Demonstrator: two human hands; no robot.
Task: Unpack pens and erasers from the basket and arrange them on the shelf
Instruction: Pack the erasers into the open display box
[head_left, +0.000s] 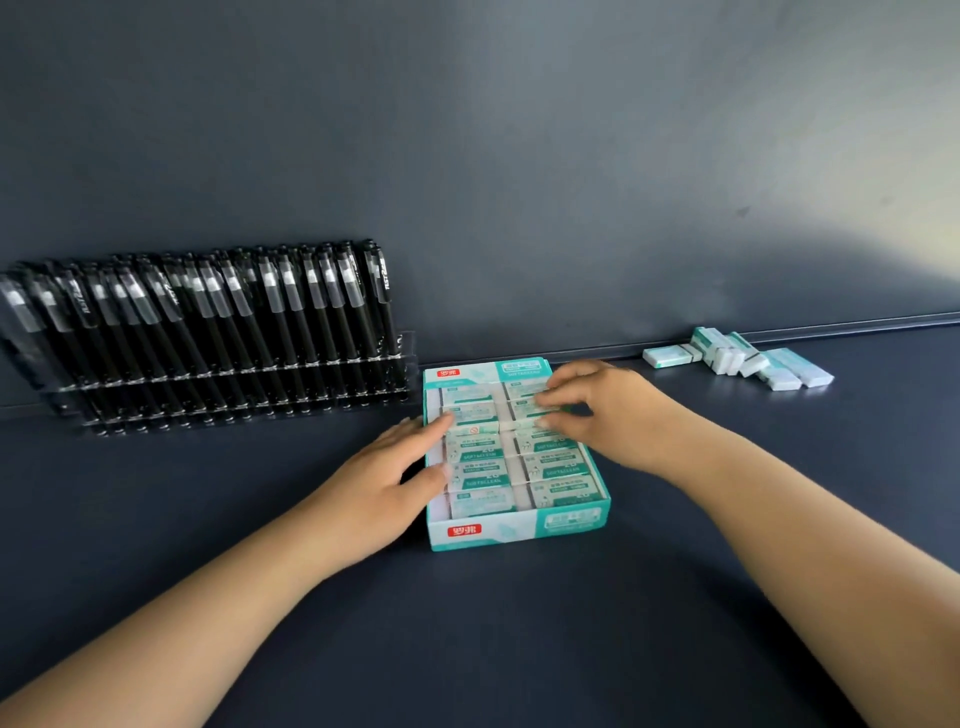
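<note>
A teal and white open eraser box (519, 530) stands on the dark shelf surface in the middle, filled with two rows of wrapped erasers (485, 475). My left hand (387, 478) lies flat against the box's left wall, its fingertips on the left row. My right hand (602, 410) reaches over the right row with fingers bent, touching an eraser near the far end; whether it pinches one is unclear. Several black pens (208, 332) stand leaning in a clear acrylic rack at the left against the back wall.
A loose pile of several erasers (737, 358) lies at the back right by the wall ledge. The dark shelf surface (493, 649) stretches in front of the box. No basket shows.
</note>
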